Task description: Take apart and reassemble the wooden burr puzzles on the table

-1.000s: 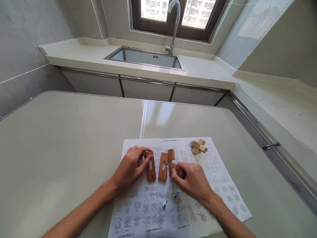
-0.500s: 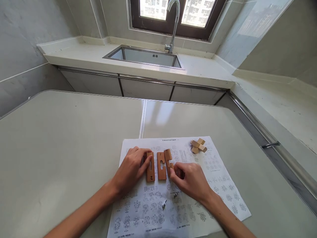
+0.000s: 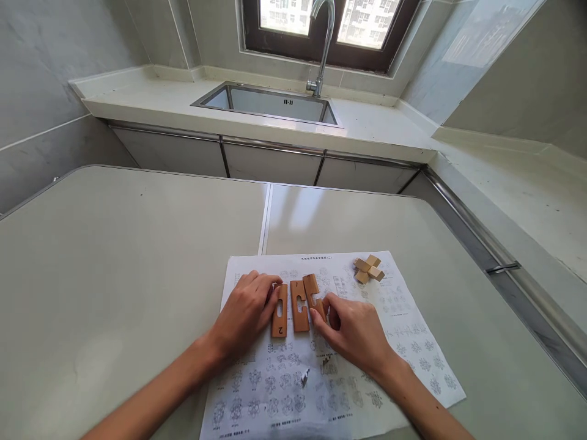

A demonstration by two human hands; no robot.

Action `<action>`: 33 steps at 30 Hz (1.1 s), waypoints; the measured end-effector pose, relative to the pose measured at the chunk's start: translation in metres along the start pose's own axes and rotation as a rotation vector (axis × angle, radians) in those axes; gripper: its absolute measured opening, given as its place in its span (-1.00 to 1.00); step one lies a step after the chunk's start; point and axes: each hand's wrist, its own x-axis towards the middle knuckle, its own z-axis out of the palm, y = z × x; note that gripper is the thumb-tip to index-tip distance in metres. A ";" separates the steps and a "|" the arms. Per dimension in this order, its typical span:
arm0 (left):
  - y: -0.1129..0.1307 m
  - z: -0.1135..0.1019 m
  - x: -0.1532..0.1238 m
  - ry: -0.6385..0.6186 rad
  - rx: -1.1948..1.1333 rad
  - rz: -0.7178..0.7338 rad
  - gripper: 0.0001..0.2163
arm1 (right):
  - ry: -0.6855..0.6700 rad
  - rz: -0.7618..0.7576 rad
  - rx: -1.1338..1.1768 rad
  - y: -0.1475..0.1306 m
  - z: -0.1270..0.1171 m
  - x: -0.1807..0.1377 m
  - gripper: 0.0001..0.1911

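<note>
Toward the lower middle of the head view, the left hand [image 3: 247,308] reaches in from the lower left and rests at the upper left side of a flat brown piece marked 2 [image 3: 279,328], which has a long slot. Its thumb and fingers are curled near that piece's top end; part of the grip is hidden, so how firmly it holds cannot be told. Just right of that piece lies a middle piece [image 3: 299,321], notched on its right side and untouched by either hand. Beside it, a third piece [image 3: 310,284] leans with its top to the left, its lower end pinched in the nearly closed grip of the right hand [image 3: 355,327]. All three are over a printed sheet [image 3: 371,415] on the pale bench [image 3: 114,275]. At the sheet's upper right sits a light wooden cross [image 3: 368,269]. Across the top of the frame are a sink [image 3: 266,105], a tap [image 3: 328,36] and a window [image 3: 284,43].
</note>
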 end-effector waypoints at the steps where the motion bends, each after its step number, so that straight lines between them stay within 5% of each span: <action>1: 0.000 0.000 0.000 0.003 0.006 -0.001 -0.78 | -0.002 0.001 -0.007 0.000 0.000 0.000 -0.62; 8: 0.002 -0.003 -0.001 0.035 -0.028 0.050 -0.78 | -0.025 0.026 -0.030 0.001 0.001 -0.001 -0.72; 14: 0.008 -0.009 -0.002 -0.121 -0.099 0.205 -0.32 | -0.053 -0.034 -0.071 0.000 -0.001 -0.001 -0.71; 19: 0.005 -0.006 -0.003 -0.154 -0.109 0.256 -0.17 | -0.075 -0.117 -0.099 -0.001 -0.001 -0.002 -0.68; 33: 0.005 -0.006 0.000 -0.181 -0.120 0.277 -0.26 | -0.024 -0.124 -0.132 -0.004 0.005 -0.003 -0.62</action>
